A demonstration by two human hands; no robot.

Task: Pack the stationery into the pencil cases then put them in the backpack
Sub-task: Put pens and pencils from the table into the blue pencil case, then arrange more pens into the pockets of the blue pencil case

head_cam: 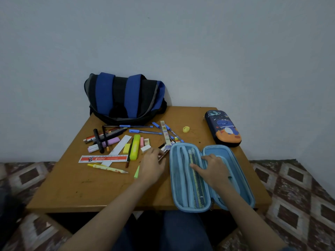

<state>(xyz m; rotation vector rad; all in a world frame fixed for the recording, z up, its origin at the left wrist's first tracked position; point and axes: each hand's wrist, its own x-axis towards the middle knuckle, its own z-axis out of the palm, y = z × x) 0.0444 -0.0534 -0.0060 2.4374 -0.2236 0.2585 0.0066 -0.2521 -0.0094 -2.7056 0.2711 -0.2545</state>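
Observation:
A light blue pencil case (233, 154) lies open at the table's front right, with a pencil (194, 171) and a few other pens behind its mesh pocket. My right hand (213, 169) rests on the case's middle spine, fingers spread over the mesh. My left hand (153, 164) lies just left of the case, its fingers closing on a small white-and-dark item (163, 151) among the loose stationery. A closed dark blue dinosaur pencil case (223, 128) sits at the far right. The blue and black backpack (125, 98) stands against the wall at the back left.
Loose stationery covers the left half of the wooden table (72, 192): a red ruler (103, 158), a white ruler (117, 149), a yellow highlighter (135, 146), erasers, several blue pens (143, 131), black markers, a patterned pencil (107, 167). A yellow sharpener (186, 129) lies apart.

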